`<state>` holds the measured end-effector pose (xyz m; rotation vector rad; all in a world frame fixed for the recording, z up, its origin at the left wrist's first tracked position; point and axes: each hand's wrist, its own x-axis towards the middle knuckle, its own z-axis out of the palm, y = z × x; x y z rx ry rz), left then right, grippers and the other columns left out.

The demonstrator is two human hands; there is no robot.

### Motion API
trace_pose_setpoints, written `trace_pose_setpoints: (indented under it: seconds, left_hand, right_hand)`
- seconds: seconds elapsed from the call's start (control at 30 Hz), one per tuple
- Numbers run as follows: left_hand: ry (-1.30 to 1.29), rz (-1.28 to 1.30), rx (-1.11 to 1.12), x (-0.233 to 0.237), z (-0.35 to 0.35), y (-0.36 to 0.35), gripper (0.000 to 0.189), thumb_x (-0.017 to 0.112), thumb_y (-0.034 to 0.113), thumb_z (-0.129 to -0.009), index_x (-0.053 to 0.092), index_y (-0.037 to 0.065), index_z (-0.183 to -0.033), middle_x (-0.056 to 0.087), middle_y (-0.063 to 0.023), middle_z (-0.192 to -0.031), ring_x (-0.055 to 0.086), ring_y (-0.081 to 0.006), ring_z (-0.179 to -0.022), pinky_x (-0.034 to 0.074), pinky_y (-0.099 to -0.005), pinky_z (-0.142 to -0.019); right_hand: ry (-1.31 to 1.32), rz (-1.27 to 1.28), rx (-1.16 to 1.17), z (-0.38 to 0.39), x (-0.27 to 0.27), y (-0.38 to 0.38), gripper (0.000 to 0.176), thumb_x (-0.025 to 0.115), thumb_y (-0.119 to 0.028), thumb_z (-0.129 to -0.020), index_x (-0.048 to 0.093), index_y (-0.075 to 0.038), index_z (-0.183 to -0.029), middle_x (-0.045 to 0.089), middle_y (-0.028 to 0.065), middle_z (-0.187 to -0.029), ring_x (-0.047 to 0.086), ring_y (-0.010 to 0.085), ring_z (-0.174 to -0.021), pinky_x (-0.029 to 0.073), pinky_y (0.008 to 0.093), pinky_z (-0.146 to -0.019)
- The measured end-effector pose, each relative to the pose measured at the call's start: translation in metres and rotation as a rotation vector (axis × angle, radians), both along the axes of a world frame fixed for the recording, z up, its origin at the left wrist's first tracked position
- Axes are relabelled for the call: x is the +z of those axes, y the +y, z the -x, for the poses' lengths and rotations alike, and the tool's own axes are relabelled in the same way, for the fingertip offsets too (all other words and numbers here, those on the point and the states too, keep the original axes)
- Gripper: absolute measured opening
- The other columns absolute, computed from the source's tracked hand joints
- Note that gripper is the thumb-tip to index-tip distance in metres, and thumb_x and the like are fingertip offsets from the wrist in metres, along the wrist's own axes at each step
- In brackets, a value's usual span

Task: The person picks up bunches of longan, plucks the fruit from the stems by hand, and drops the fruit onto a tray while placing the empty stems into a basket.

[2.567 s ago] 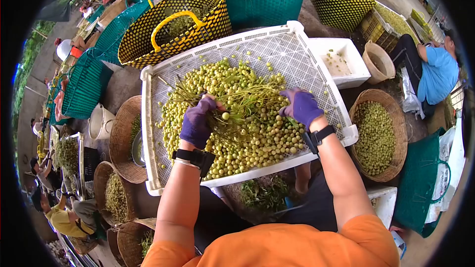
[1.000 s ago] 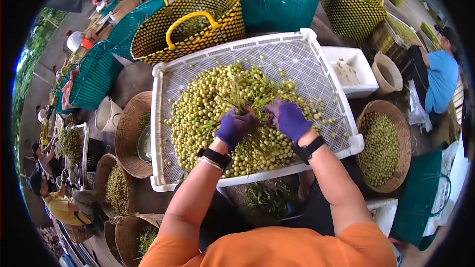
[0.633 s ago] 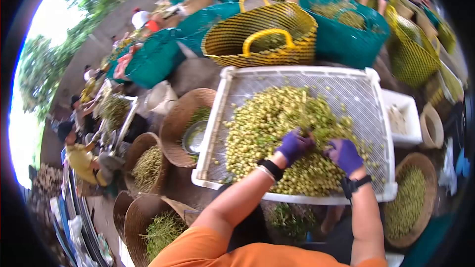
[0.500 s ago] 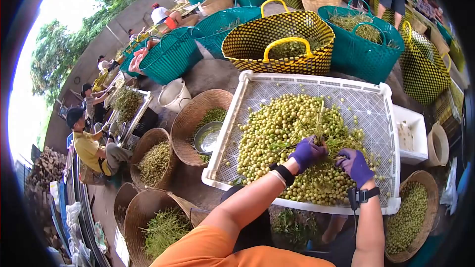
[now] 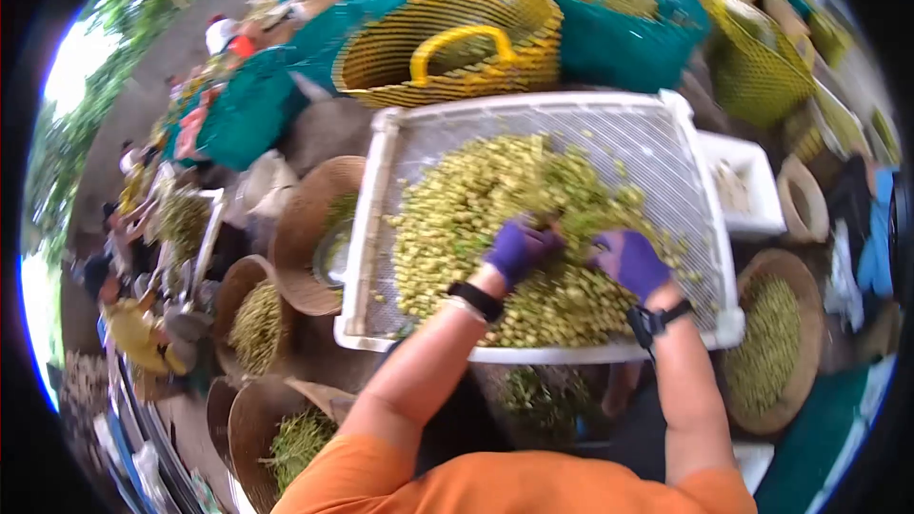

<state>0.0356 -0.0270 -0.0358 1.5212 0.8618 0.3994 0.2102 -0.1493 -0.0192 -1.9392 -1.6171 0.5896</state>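
Note:
A white mesh tray [image 5: 378, 181] holds a heap of small round yellow-green fruits [image 5: 447, 228] mixed with thin green stems [image 5: 595, 219]. My left hand [image 5: 522, 249], in a purple glove, is low in the heap with its fingers curled around some stems. Close by on the right, my right hand [image 5: 630, 264], also gloved in purple, has its fingers bent inward over the fruits. Motion blur and the stems hide what its fingertips hold. Both hands are apart, with a narrow gap of fruit and stems between them.
A yellow-and-black woven basket [image 5: 381, 62] and a teal basket [image 5: 609, 43] stand beyond the tray. Wicker baskets of fruit flank it at left [image 5: 286, 271] and right [image 5: 804, 324]. A white box [image 5: 762, 200] sits at right. A person in yellow [image 5: 138, 333] sits far left.
The view has swung, so the tray and baskets appear shifted left and up, with blur. My two hands are slightly farther apart over the heap, still among the fruit and stems.

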Motion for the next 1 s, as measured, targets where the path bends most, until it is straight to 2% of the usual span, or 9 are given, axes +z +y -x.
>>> trace_pose_setpoints:
  seconds: [0.03,0.07,0.23,0.3,0.43,0.53,0.83,0.9,1.0]
  left_hand:
    - [0.089,-0.267,-0.019,-0.018,-0.012,-0.014,0.014,0.066,0.02,-0.084,0.06,0.008,-0.087,0.063,-0.0022,-0.073,0.058,-0.0083,-0.068,0.048,-0.0245,-0.057]
    - [-0.374,0.359,0.009,-0.022,-0.004,0.003,0.013,0.065,0.019,-0.084,0.058,0.008,-0.083,0.061,-0.0026,-0.071,0.058,-0.01,-0.065,0.048,-0.025,-0.056]
    - [-0.167,0.162,-0.034,-0.014,0.003,0.004,0.01,0.063,0.013,-0.085,0.058,0.004,-0.085,0.061,-0.0042,-0.073,0.059,-0.015,-0.061,0.049,-0.0293,-0.056]
    - [-0.513,0.519,0.057,-0.019,0.005,0.013,0.01,0.063,0.011,-0.085,0.058,0.003,-0.089,0.062,-0.0054,-0.076,0.06,-0.0165,-0.064,0.05,-0.0306,-0.058]
    - [-0.181,0.259,0.111,-0.003,0.003,0.002,0.009,0.059,0.008,-0.086,0.054,0.001,-0.09,0.063,-0.0063,-0.072,0.06,-0.0144,-0.062,0.049,-0.0276,-0.055]
    - [-0.354,0.212,0.081,0.004,0.013,0.008,0.007,0.06,0.008,-0.086,0.057,0.001,-0.086,0.063,-0.006,-0.072,0.06,-0.0144,-0.061,0.049,-0.0279,-0.054]
    - [-0.256,0.141,-0.043,0.015,0.01,0.002,0.007,0.059,0.01,-0.087,0.058,0.003,-0.087,0.064,-0.0067,-0.081,0.062,-0.0137,-0.069,0.052,-0.0279,-0.059]
    - [-0.297,-0.02,-0.104,-0.028,0.009,0.016,0.016,0.065,0.014,-0.084,0.061,0.005,-0.097,0.062,-0.0016,-0.077,0.058,-0.0108,-0.067,0.051,-0.0269,-0.062]
    - [-0.224,0.092,0.052,0.018,0.013,0.001,0.013,0.068,0.012,-0.082,0.063,0.005,-0.091,0.065,-0.0035,-0.078,0.061,-0.0111,-0.07,0.051,-0.0253,-0.062]
  right_hand:
    - [0.016,0.072,-0.038,-0.01,-0.005,-0.019,0.021,0.062,-0.025,-0.077,0.067,-0.007,-0.086,0.065,0.0199,-0.084,0.063,0.0362,-0.081,0.05,0.0423,-0.071]
    - [-0.274,0.083,-0.054,-0.001,-0.004,0.001,0.02,0.06,-0.024,-0.077,0.067,-0.008,-0.086,0.065,0.0189,-0.084,0.063,0.0361,-0.079,0.05,0.0433,-0.071]
    - [-0.244,0.029,-0.016,-0.008,-0.013,0.001,0.018,0.058,-0.02,-0.079,0.067,-0.009,-0.09,0.065,0.0183,-0.08,0.064,0.0347,-0.079,0.05,0.0442,-0.07]
    - [0.131,-0.287,0.106,-0.009,-0.02,0.002,0.02,0.059,-0.016,-0.076,0.064,-0.008,-0.094,0.064,0.0178,-0.082,0.062,0.0373,-0.078,0.049,0.0451,-0.069]
    - [-0.351,0.068,0.008,-0.01,-0.024,0.003,0.019,0.059,-0.01,-0.076,0.063,-0.005,-0.095,0.064,0.018,-0.087,0.062,0.036,-0.079,0.049,0.0441,-0.07]
    - [-0.336,0.1,-0.071,-0.031,-0.037,-0.003,0.011,0.06,-0.013,-0.079,0.061,-0.004,-0.086,0.064,0.0175,-0.088,0.063,0.034,-0.08,0.05,0.0432,-0.071]
    - [0.108,-0.094,-0.036,0.004,-0.004,0.001,0.053,0.08,-0.025,-0.066,0.062,-0.005,-0.111,0.061,0.0187,-0.113,0.059,0.0332,-0.104,0.048,0.039,-0.087]
    - [0.023,-0.344,-0.006,-0.003,-0.052,0.011,0.036,0.066,-0.008,-0.071,0.063,-0.006,-0.107,0.064,0.019,-0.1,0.061,0.0374,-0.094,0.05,0.0411,-0.08]
    - [-0.111,-0.474,0.097,-0.008,-0.051,0.014,0.037,0.05,0.006,-0.072,0.062,-0.002,-0.106,0.063,0.0214,-0.096,0.062,0.0389,-0.088,0.051,0.0413,-0.076]
